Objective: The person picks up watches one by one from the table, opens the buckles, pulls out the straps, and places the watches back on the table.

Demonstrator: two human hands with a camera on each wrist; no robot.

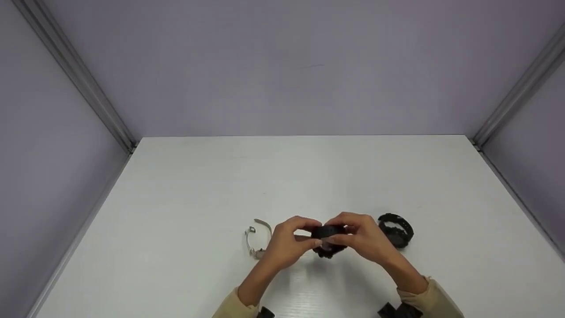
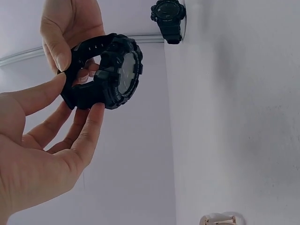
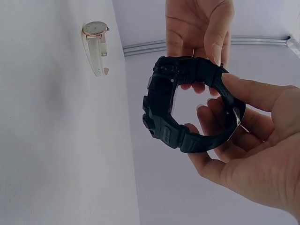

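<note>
Both hands hold one black watch (image 1: 329,240) just above the white table (image 1: 185,229), low in the middle of the head view. The left hand (image 1: 287,245) pinches the watch strap with its thumb and fingers curled round it. The right hand (image 1: 364,238) pinches the other side the same way.

In the left wrist view the black watch (image 2: 110,77) sits in the upper left, its round face turned to the right. The left hand (image 2: 42,145) touches the strap with its fingertips (image 2: 96,112).

In the right wrist view the black watch (image 3: 187,105) is in the middle, and the right hand (image 3: 253,140) wraps its fingers under the strap.

A second black watch (image 1: 396,229) lies on the table just right of the hands. A pale watch (image 1: 257,238) lies just left of them.
</note>
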